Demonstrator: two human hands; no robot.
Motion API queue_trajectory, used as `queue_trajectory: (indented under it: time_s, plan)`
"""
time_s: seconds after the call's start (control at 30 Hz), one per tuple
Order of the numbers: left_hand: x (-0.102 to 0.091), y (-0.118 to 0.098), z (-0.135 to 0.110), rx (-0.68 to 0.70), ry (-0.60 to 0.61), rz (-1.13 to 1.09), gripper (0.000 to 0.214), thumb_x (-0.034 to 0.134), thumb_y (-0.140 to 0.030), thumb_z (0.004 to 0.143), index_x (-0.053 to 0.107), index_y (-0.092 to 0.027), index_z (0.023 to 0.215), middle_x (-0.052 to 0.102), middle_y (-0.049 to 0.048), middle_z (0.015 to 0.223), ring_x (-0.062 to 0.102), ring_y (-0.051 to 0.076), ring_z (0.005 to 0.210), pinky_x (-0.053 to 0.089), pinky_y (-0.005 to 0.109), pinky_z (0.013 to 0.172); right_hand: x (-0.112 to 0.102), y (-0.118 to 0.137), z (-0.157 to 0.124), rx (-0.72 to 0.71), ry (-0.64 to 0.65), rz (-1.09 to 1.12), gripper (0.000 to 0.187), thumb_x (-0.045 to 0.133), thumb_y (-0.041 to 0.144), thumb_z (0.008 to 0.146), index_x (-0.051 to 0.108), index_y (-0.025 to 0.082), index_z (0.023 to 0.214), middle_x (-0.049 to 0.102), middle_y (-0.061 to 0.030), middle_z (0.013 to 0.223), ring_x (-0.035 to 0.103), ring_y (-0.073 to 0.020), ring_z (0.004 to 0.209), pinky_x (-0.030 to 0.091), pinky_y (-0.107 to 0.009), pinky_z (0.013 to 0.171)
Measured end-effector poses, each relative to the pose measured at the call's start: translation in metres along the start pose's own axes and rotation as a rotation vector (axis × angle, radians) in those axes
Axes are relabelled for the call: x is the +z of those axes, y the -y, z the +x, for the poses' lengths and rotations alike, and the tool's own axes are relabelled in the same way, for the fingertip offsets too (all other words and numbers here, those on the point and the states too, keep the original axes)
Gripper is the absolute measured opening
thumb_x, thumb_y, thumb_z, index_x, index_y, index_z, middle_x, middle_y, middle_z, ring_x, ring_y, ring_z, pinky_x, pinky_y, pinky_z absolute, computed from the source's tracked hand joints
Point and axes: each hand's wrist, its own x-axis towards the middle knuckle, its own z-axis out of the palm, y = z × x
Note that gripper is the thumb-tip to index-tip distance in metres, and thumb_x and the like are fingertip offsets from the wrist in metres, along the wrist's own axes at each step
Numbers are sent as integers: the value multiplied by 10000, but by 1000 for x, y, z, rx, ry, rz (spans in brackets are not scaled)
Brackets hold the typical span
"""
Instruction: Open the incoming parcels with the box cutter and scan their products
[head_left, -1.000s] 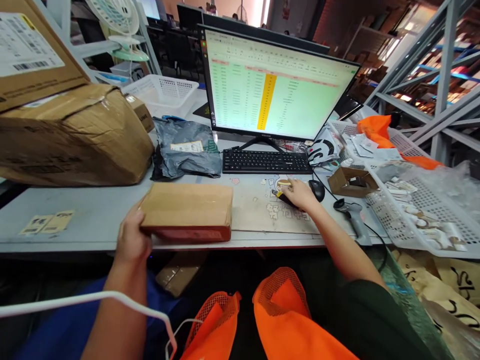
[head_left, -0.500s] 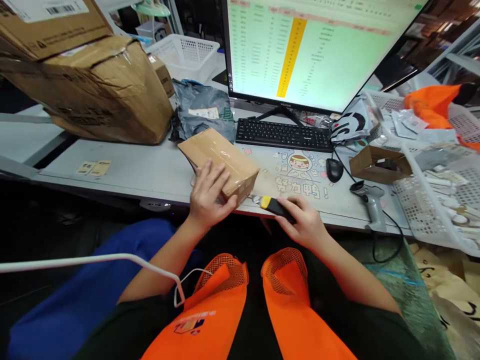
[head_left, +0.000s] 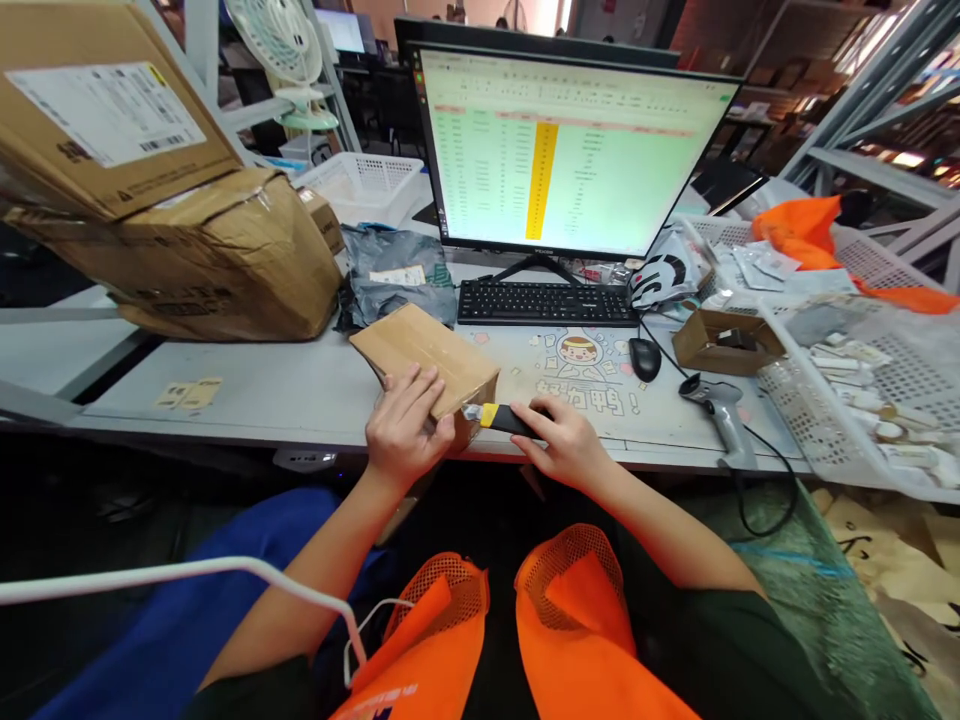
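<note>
A small brown cardboard box lies at an angle at the desk's front edge. My left hand grips its near side, fingers over the top and thumb at the front edge. In my right hand is a black and yellow utility knife, its handle inside the closed fingers. The metal tip meets the box's near right end, just under the top edge; how deep it reaches is hidden. Behind the box sits a grey plastic mailer bag.
Large taped cartons are stacked at left. A monitor and keyboard stand behind. To the right are a mouse, a small open box, a barcode scanner with its cable, and a white basket of small items.
The knife tip has come from beside the box's lower right corner up against its end near the top edge. The box's near end is raised slightly, and the head view has tilted up.
</note>
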Motion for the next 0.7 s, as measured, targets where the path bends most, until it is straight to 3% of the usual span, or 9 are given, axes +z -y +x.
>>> queue_trajectory:
  time_s: [0.1, 0.2, 0.27, 0.37, 0.47, 0.53, 0.6, 0.67, 0.7]
  plan:
    - [-1, 0, 5, 42, 5, -21, 373, 638, -337, 928, 754, -183, 1248, 734, 150, 1311, 656, 346, 1328, 474, 533, 1208, -1, -6, 5, -40, -18, -33, 421, 557, 426, 1052, 714, 224, 1385, 710, -138, 1115, 679, -241, 979, 609, -373, 842]
    - [-1, -2, 9, 67, 20, -44, 342, 678, -306, 924, 758, -181, 1233, 736, 150, 1303, 670, 348, 1306, 475, 540, 1209, -7, -31, 9, -25, 11, -28, 419, 591, 460, 1027, 735, 259, 1366, 705, -128, 1118, 668, -248, 977, 594, -391, 863]
    - [-1, -2, 10, 62, 29, -40, 322, 674, -303, 927, 765, -176, 1208, 740, 153, 1294, 680, 352, 1289, 484, 550, 1201, -15, -56, 7, 153, -22, -40, 421, 570, 465, 1024, 747, 266, 1349, 694, -129, 1123, 661, -253, 974, 587, -399, 876]
    - [-6, 9, 7, 43, 51, -40, 329, 654, -317, 924, 766, -181, 1201, 746, 151, 1283, 684, 346, 1284, 496, 549, 1191, -32, -93, -5, 537, -195, -134, 485, 514, 469, 1019, 738, 208, 1360, 674, -148, 1117, 655, -272, 995, 577, -417, 919]
    - [-21, 36, -3, 26, 89, -144, 348, 606, -368, 919, 762, -191, 1176, 758, 133, 1267, 669, 343, 1311, 512, 550, 1181, -48, -110, -30, 695, -281, -164, 565, 519, 514, 988, 720, 159, 1379, 678, -157, 1118, 657, -293, 1052, 555, -435, 995]
    - [-36, 57, -13, -61, 21, -202, 364, 514, -401, 963, 757, -189, 1133, 759, 117, 1265, 664, 343, 1317, 524, 562, 1169, -52, -110, -53, 718, -261, -127, 580, 533, 545, 967, 732, 169, 1360, 691, -147, 1106, 665, -292, 1045, 553, -435, 1006]
    - [-48, 72, -22, -242, -160, -159, 397, 435, -397, 1019, 747, -182, 1137, 727, 119, 1327, 645, 347, 1339, 513, 580, 1173, -49, -105, -76, 750, -241, -83, 580, 550, 573, 945, 753, 185, 1326, 701, -137, 1086, 674, -288, 1020, 562, -434, 993]
    - [-55, 75, -30, -382, -323, -80, 422, 439, -407, 1039, 731, -159, 1216, 614, 164, 1490, 565, 376, 1423, 450, 618, 1218, -41, -100, -94, 779, -231, -43, 581, 568, 588, 933, 764, 186, 1302, 707, -134, 1069, 682, -288, 1001, 573, -442, 975]
    - [-56, 73, -33, -407, -338, -59, 439, 494, -433, 1024, 713, -143, 1269, 510, 197, 1587, 484, 403, 1491, 401, 637, 1248, -36, -97, -100, 781, -231, -24, 577, 575, 587, 933, 767, 181, 1295, 708, -136, 1068, 685, -291, 1003, 577, -448, 971]
